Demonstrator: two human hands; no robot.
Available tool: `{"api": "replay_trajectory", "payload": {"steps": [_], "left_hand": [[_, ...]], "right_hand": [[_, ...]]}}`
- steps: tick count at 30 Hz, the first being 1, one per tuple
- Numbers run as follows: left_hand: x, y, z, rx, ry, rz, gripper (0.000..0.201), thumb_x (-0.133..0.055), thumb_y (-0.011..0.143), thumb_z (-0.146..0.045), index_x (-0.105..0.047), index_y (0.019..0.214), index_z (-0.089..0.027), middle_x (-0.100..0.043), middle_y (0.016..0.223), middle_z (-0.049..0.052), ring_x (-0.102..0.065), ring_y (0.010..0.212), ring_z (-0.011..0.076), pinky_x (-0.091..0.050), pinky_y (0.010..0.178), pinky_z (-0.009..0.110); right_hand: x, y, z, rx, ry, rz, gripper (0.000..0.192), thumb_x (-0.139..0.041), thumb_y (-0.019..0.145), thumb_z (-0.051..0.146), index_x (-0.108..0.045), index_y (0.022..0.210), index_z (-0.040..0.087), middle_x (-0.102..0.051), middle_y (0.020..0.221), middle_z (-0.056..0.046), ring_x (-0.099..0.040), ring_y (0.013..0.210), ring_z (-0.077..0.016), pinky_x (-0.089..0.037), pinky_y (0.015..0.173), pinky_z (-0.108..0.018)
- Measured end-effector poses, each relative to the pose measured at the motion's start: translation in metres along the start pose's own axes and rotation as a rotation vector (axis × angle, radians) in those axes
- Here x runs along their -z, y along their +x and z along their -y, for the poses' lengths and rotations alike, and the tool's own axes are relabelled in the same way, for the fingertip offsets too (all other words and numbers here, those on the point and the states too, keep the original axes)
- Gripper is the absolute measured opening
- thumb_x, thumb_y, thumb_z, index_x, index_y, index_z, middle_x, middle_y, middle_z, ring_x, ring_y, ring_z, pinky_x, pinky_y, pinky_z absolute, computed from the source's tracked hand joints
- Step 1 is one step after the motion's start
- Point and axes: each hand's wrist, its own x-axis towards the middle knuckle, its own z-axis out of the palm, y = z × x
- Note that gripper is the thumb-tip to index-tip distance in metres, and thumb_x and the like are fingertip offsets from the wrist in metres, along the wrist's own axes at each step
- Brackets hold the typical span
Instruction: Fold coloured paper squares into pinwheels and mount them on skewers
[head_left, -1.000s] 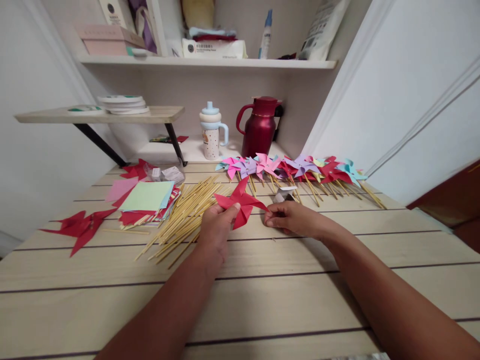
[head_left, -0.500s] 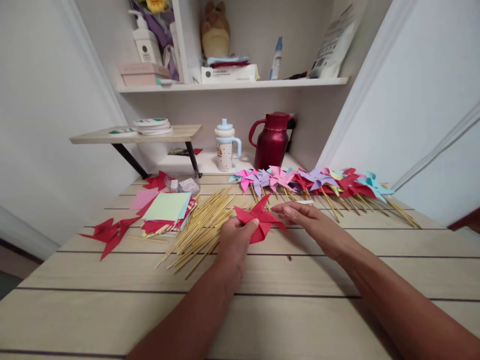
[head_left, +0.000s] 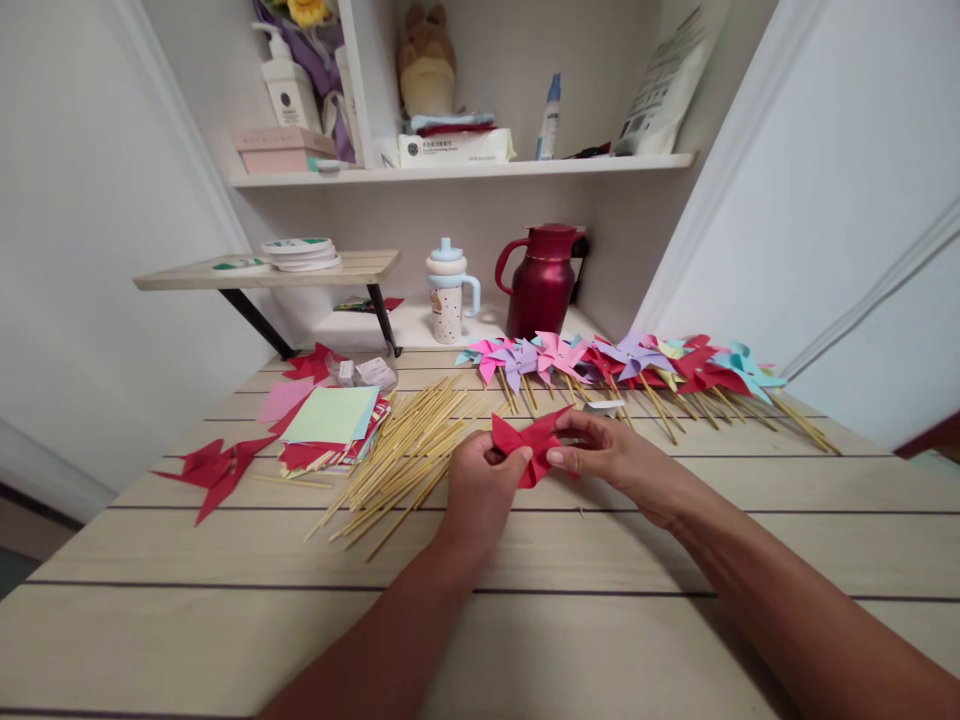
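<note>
A red paper pinwheel is held between both hands over the table, with no stick visible on it. My left hand pinches it from the left, thumb pressed on its front near the middle. My right hand grips its right side between thumb and fingers. Close to the left hand lies a loose pile of thin wooden sticks. Just behind the right hand is a small white piece whose kind I cannot make out. A tiny object lies on the tabletop in front of the right hand.
Finished pinwheels on sticks lie along the table's back right. To the left are stacked coloured paper squares, red folded paper and a small clear container. A red thermos jug and a tumbler stand behind.
My right hand has moved left and taken hold of the pinwheel's right side. The pinwheel and my left hand have shifted slightly right. The view has moved a little.
</note>
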Motion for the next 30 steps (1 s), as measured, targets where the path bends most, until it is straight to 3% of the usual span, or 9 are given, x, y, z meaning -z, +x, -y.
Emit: {"api": "replay_trajectory", "payload": {"steps": [4, 10, 16, 20, 24, 30], "left_hand": [[0.000, 0.001, 0.002, -0.089, 0.084, 0.000, 0.008, -0.072, 0.068, -0.024, -0.071, 0.071, -0.017, -0.067, 0.072, 0.005, -0.059, 0.067, 0.0189, -0.043, 0.062, 0.028], [0.001, -0.002, -0.003, -0.187, 0.265, 0.008, 0.006, -0.068, 0.071, -0.022, -0.069, 0.068, -0.017, -0.065, 0.071, 0.005, -0.056, 0.067, 0.0183, -0.043, 0.065, 0.029], [0.001, -0.004, -0.008, -0.198, 0.294, 0.017, 0.005, -0.065, 0.071, -0.019, -0.069, 0.071, -0.016, -0.065, 0.073, 0.004, -0.057, 0.069, 0.0182, -0.043, 0.067, 0.029], [0.000, -0.004, -0.009, -0.174, 0.305, 0.027, 0.005, -0.064, 0.072, -0.018, -0.068, 0.072, -0.016, -0.064, 0.073, 0.004, -0.056, 0.068, 0.0177, -0.044, 0.067, 0.029], [0.000, -0.003, -0.006, -0.216, 0.328, 0.006, 0.004, -0.065, 0.072, -0.017, -0.068, 0.071, -0.016, -0.065, 0.076, 0.005, -0.059, 0.074, 0.0197, -0.046, 0.073, 0.032], [0.002, 0.000, -0.005, -0.290, 0.348, 0.009, 0.010, -0.068, 0.070, -0.017, -0.072, 0.080, -0.015, -0.066, 0.088, 0.008, -0.061, 0.086, 0.0232, -0.046, 0.083, 0.036]], "right_hand": [[0.001, 0.001, -0.004, 0.006, 0.009, -0.023, 0.024, -0.078, 0.073, 0.040, -0.067, 0.078, 0.019, -0.070, 0.094, -0.004, -0.064, 0.091, -0.0214, -0.047, 0.086, -0.035], [-0.001, 0.003, -0.005, -0.010, -0.003, 0.023, 0.023, -0.076, 0.074, 0.038, -0.071, 0.085, 0.019, -0.072, 0.092, -0.006, -0.064, 0.093, -0.0231, -0.048, 0.088, -0.036], [-0.001, 0.004, -0.009, 0.001, 0.006, 0.017, 0.022, -0.076, 0.073, 0.038, -0.071, 0.082, 0.018, -0.070, 0.085, -0.004, -0.063, 0.087, -0.0218, -0.047, 0.083, -0.035], [-0.005, 0.003, -0.006, -0.017, 0.005, -0.023, 0.019, -0.077, 0.070, 0.035, -0.071, 0.075, 0.018, -0.068, 0.077, -0.002, -0.059, 0.075, -0.0179, -0.045, 0.072, -0.031], [-0.010, 0.002, -0.004, -0.022, -0.022, -0.108, 0.020, -0.077, 0.066, 0.034, -0.064, 0.062, 0.018, -0.057, 0.060, 0.002, -0.046, 0.057, -0.0119, -0.034, 0.054, -0.026], [-0.009, 0.001, -0.005, -0.019, -0.040, -0.164, 0.021, -0.073, 0.069, 0.034, -0.062, 0.062, 0.019, -0.054, 0.057, 0.002, -0.039, 0.053, -0.0107, -0.026, 0.050, -0.026]]}}
